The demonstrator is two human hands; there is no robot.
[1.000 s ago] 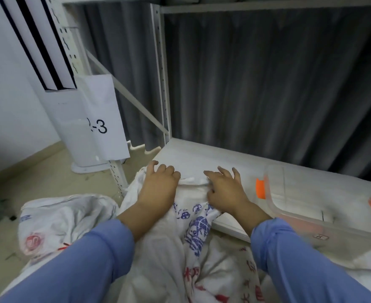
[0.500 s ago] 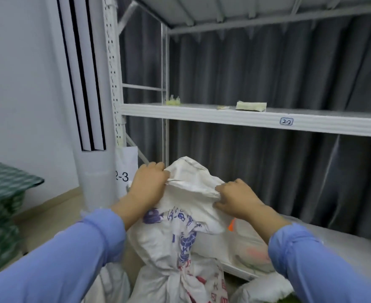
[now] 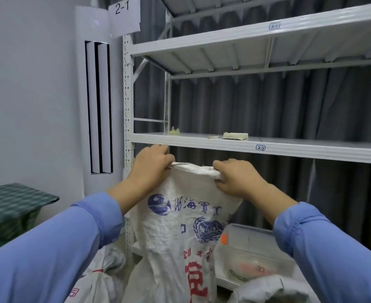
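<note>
Both hands are clamped on the work: my left hand (image 3: 151,169) and right hand (image 3: 237,182) each grip the folded top hem of a white woven sack (image 3: 180,226). The fingers are curled over the hem, and a short span of it is stretched between the 2 hands. The sack hangs upright at 6 o'clock in my feed, with blue characters and emblems above and red characters below. Its top is just under the front lip of the middle shelf (image 3: 202,142), which is tagged 2-2. I cannot tell whether my left knuckles touch that lip.

On that shelf, at 1 o'clock from my right hand, lies a small stack of pale paper (image 3: 235,136). The upper shelf (image 3: 224,38) crosses the view at 1 o'clock, and a grey curtain (image 3: 267,106) hangs behind the rack. A white tower air conditioner (image 3: 99,106) stands at 9 o'clock, with a paper sign (image 3: 124,17) reading 2-1 at 11 o'clock. A clear plastic box (image 3: 252,248) with an orange latch (image 3: 224,239) sits at 5 o'clock, just beside the sack. A second printed sack (image 3: 101,276) slumps at 7 o'clock, and a green checked cloth (image 3: 9,206) shows at 8 o'clock.
</note>
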